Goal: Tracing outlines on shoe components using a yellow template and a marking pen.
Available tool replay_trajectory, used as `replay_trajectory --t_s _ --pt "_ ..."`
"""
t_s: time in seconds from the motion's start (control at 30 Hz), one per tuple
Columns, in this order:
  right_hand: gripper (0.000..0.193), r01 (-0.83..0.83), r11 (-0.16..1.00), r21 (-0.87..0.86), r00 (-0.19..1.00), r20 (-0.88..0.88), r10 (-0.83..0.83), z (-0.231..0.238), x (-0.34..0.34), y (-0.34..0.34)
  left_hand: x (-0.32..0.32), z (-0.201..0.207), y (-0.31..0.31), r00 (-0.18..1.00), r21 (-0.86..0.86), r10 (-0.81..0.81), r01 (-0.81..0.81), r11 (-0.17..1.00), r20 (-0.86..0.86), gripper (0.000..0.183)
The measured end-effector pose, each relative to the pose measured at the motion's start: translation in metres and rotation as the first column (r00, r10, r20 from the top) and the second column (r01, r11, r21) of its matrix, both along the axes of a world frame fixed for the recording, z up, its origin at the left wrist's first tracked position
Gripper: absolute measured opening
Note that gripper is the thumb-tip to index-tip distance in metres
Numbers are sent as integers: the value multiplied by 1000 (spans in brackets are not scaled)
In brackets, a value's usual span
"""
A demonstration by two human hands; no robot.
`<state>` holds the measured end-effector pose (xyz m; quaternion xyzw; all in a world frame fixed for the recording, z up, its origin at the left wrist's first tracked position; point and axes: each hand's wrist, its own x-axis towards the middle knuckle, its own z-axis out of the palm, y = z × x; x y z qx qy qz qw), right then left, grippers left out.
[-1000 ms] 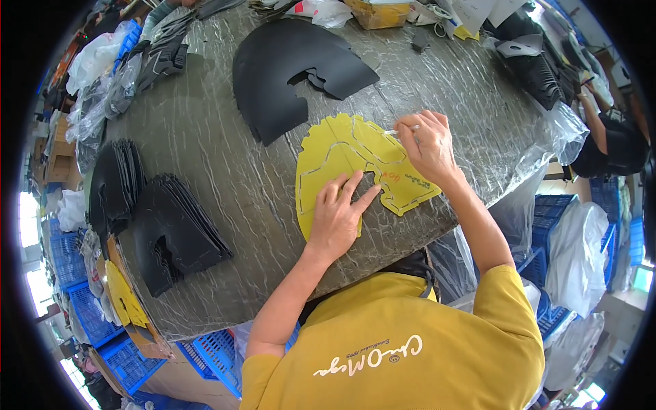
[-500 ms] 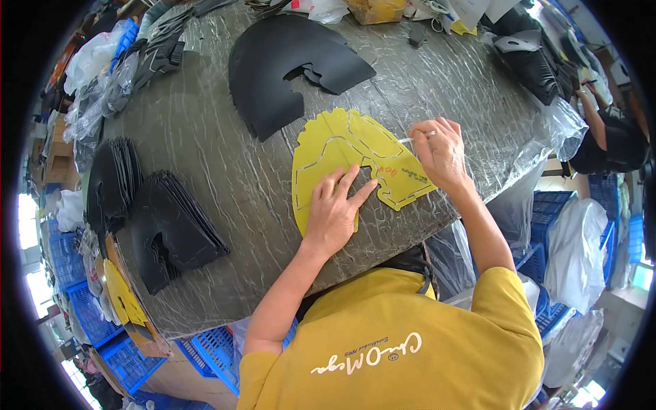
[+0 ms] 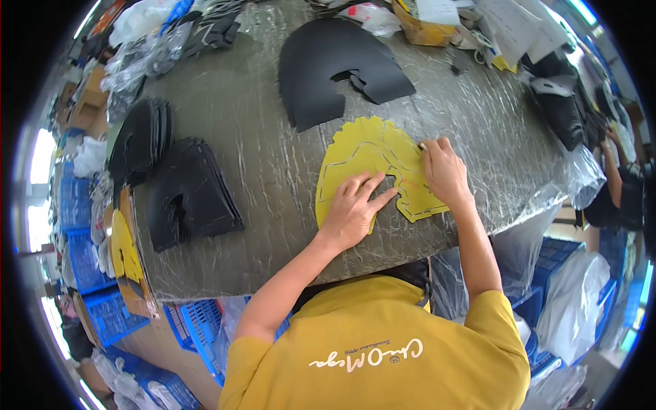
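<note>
A yellow pattern template (image 3: 369, 147) with a notched edge and slots cut along curved lines lies flat on the table. My left hand (image 3: 352, 208) rests on it with fingers spread, beside the cut-out at its near edge. At the template's right edge is my right hand (image 3: 445, 172), its fingers pinched round a slim white pen (image 3: 422, 145). Most of the pen is hidden by the fingers. Whether a black piece lies under the template, I cannot tell. Beyond it lies a single black arched piece (image 3: 314, 68).
Two stacks of black cut pieces, a nearer one (image 3: 195, 198) and a farther one (image 3: 140, 140), stand on the left of the plastic-covered table (image 3: 273, 253). A yellow box (image 3: 427, 31) and papers sit at the back. Blue crates (image 3: 198, 328) stand below. Another person (image 3: 625, 184) is at the far right.
The view has shifted, so table things appear farther right. My right hand has turned and lowered its pen along the template's right edge. My left hand stays pressed on the template.
</note>
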<state>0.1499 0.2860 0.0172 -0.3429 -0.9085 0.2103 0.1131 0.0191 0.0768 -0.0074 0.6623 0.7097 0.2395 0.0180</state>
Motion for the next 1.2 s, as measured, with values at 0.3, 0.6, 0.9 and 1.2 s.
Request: replay_trajectory --t_s 0.3,0.6,0.9,1.2 --pt "24 24 994 -104 956 -288 -53 6 2 -9 -2 -1 -2 999 124 36 -39 992 26 50" --pt "21 -490 597 -635 154 -737 -658 -6 40 98 -56 15 -26 819 -104 564 -555 825 104 37" --pt "25 -675 265 -689 280 -571 -772 -49 40 131 -47 12 -11 732 -216 681 -660 720 32 36" --pt "34 -676 235 -698 333 -575 -747 -112 64 186 -47 74 -51 438 34 311 -621 783 844 46"
